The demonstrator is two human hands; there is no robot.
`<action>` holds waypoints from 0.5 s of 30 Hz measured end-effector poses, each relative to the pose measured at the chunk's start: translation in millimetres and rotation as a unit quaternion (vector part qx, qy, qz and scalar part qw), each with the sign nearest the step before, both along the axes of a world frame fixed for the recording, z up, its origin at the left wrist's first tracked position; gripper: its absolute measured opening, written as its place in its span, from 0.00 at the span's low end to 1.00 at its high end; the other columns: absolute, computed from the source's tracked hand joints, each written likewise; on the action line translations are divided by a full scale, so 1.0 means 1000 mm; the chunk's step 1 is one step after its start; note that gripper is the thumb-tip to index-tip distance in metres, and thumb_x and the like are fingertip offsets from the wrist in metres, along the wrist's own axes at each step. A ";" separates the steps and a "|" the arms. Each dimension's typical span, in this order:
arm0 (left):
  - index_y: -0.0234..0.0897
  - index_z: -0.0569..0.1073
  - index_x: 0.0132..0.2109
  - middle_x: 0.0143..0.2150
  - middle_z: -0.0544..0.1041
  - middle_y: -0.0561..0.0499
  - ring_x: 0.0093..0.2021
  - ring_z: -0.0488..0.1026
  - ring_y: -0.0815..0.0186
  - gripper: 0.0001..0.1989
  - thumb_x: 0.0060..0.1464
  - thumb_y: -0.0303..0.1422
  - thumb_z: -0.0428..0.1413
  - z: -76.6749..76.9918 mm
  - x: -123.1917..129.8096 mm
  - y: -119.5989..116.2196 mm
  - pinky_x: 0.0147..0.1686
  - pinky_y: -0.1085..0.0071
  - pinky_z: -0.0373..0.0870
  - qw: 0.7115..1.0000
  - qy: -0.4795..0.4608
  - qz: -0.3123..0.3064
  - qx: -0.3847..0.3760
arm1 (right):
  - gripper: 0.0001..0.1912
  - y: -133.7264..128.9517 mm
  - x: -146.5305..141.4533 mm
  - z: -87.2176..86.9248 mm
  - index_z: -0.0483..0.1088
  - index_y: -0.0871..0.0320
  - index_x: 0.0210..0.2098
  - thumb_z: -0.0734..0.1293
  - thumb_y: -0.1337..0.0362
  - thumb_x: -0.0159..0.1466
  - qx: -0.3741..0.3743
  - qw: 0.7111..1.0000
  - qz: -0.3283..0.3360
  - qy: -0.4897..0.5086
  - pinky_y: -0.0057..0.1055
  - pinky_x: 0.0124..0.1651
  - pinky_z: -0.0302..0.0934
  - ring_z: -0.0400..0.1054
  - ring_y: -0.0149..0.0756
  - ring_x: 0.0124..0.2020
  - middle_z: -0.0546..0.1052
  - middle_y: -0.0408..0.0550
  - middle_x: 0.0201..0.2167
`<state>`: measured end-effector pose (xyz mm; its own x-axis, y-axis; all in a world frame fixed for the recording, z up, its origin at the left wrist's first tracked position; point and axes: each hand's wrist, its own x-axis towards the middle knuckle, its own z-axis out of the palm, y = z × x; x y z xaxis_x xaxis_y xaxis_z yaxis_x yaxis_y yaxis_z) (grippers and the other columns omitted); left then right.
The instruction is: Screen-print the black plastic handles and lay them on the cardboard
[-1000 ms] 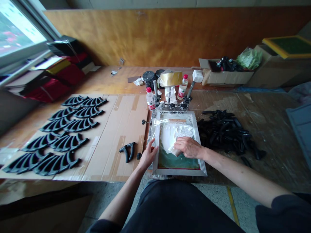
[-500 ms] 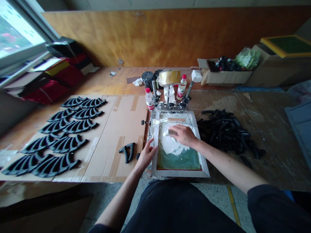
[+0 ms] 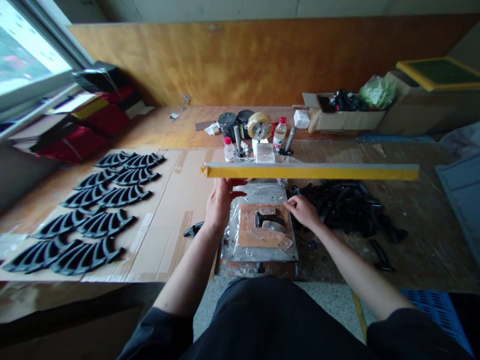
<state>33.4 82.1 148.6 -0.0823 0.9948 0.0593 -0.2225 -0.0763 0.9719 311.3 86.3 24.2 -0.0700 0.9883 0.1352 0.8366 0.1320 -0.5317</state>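
The screen-printing frame (image 3: 311, 172) is raised and seen edge-on, its yellow front side spanning the view. My left hand (image 3: 220, 202) holds it from below near its left end; some fingertips are hidden behind it. Underneath, a black curved handle (image 3: 273, 219) lies on a brown wooden board (image 3: 247, 235), which rests on a grey metal plate (image 3: 232, 252). My right hand (image 3: 304, 212) is at the plate's right edge, fingers curled together; whether they pinch anything cannot be made out. Beside it lies a pile of black handles (image 3: 345, 207).
Rows of black handles (image 3: 107, 192) lie fanned out on cardboard (image 3: 161, 200) at left. Another black piece (image 3: 193, 229) is near my left forearm. Behind the plate stand a tape roll (image 3: 259, 125), a red-capped bottle (image 3: 280, 134) and black tubs (image 3: 227, 125). An open carton (image 3: 348, 121) sits back right.
The screen frame has swung up from lying flat, uncovering the plate, board and handle. My left hand rose with it. My right hand left the white paste and moved right; the scraper is out of sight.
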 end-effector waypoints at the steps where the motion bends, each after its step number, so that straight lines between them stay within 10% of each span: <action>1: 0.40 0.66 0.51 0.44 0.75 0.45 0.41 0.74 0.64 0.25 0.58 0.54 0.46 -0.001 0.004 0.000 0.33 0.72 0.71 1.000 -0.016 0.012 -0.002 | 0.14 -0.011 -0.017 -0.011 0.71 0.59 0.33 0.67 0.53 0.63 -0.004 0.998 0.048 -0.041 0.31 0.42 0.60 0.68 0.38 0.38 0.75 0.50 0.36; 4: 0.39 0.65 0.52 0.43 0.76 0.45 0.37 0.74 0.66 0.26 0.57 0.55 0.48 -0.025 0.020 -0.023 0.30 0.74 0.70 0.996 -0.033 0.032 -0.072 | 0.11 -0.035 -0.061 -0.023 0.69 0.60 0.34 0.66 0.58 0.64 -0.019 0.985 0.078 -0.150 0.36 0.47 0.59 0.66 0.44 0.45 0.73 0.55 0.39; 9: 0.35 0.69 0.45 0.41 0.78 0.40 0.38 0.76 0.59 0.29 0.52 0.57 0.53 -0.089 0.046 -0.093 0.29 0.69 0.72 0.919 -0.077 -0.157 -0.353 | 0.08 -0.068 -0.102 0.000 0.66 0.57 0.35 0.59 0.62 0.69 0.017 0.989 0.073 -0.129 0.36 0.43 0.60 0.66 0.44 0.40 0.74 0.53 0.33; 12: 0.35 0.69 0.38 0.38 0.78 0.42 0.36 0.76 0.60 0.25 0.52 0.55 0.53 -0.109 0.028 -0.106 0.31 0.68 0.72 0.917 -0.111 -0.090 -0.371 | 0.10 -0.076 -0.097 0.007 0.65 0.56 0.33 0.57 0.63 0.70 0.079 0.980 0.173 -0.063 0.33 0.45 0.60 0.66 0.40 0.41 0.73 0.49 0.34; 15: 0.35 0.69 0.40 0.33 0.78 0.46 0.28 0.74 0.65 0.24 0.53 0.54 0.52 -0.130 -0.035 -0.098 0.26 0.71 0.69 0.935 0.002 0.023 -0.354 | 0.09 -0.062 -0.054 -0.004 0.64 0.56 0.34 0.57 0.63 0.70 0.057 0.996 0.028 -0.062 0.32 0.42 0.60 0.67 0.39 0.39 0.74 0.50 0.33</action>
